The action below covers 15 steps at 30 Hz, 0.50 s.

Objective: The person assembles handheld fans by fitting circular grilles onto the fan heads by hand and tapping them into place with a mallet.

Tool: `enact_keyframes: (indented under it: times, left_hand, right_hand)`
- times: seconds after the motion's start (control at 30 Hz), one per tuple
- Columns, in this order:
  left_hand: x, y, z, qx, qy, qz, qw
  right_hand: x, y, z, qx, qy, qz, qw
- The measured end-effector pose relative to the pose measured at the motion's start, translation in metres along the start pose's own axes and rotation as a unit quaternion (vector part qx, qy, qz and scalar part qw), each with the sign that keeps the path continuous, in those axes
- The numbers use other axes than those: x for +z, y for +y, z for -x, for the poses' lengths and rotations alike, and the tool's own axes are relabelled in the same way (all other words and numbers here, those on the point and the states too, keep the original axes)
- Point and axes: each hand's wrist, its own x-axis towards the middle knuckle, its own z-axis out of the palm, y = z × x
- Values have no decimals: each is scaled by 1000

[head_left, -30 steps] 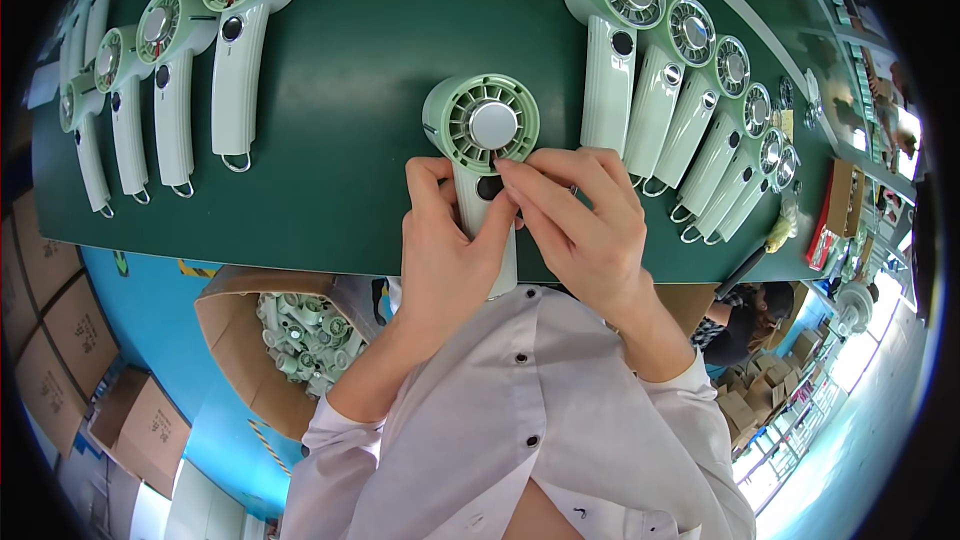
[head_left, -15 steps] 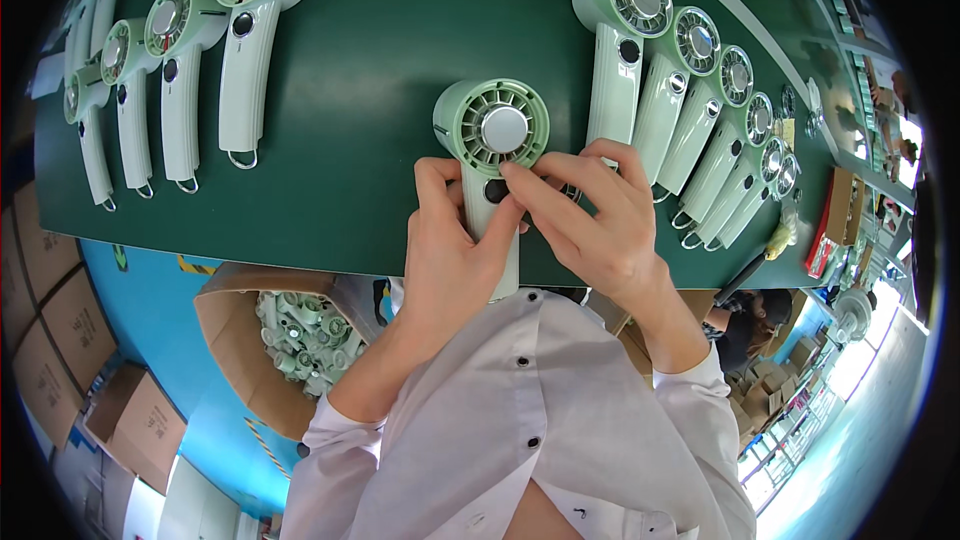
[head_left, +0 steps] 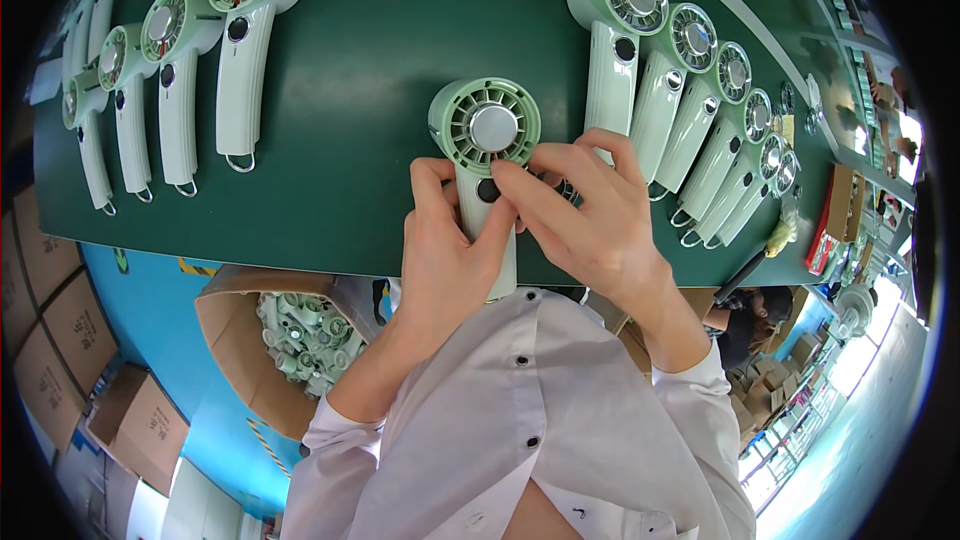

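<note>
A pale green handheld fan [head_left: 459, 127] with a silver centre disc stands upright before me, its face showing the blades. My left hand [head_left: 447, 240] is closed round its handle [head_left: 505, 265], thumb beside the dark oval button [head_left: 488, 190]. At the lower rim of the fan head, my right hand [head_left: 600, 220] has its fingertips bent together, touching the neck just above the button. Whatever lies between those fingertips is hidden. Part of a small round dark-and-silver piece [head_left: 569, 191] peeks out beneath the right fingers; whether they hold it, I cannot tell.
Several similar fans [head_left: 612, 80] lie in a slanting row on the green table [head_left: 400, 30] at the right. More fans [head_left: 240, 80] lie at the left. Below the table edge, a cardboard box [head_left: 232, 340] holds pale green parts [head_left: 308, 340]. A person [head_left: 748, 322] is at the lower right.
The fan and both hands have shifted slightly left. My fingers keep nearly the same grip and place on the fan.
</note>
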Motion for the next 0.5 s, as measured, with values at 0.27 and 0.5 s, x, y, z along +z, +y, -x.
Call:
enact_keyframes:
  times: [0.27, 0.5]
  left_hand:
    - [-3, -6, -3, -50, 0, 82, 995]
    - [-14, 12, -3, -101, -42, 84, 990]
  right_hand:
    - [-3, 8, -10, -29, -78, 12, 996]
    - [-29, 0, 30, 189, 76, -54, 978]
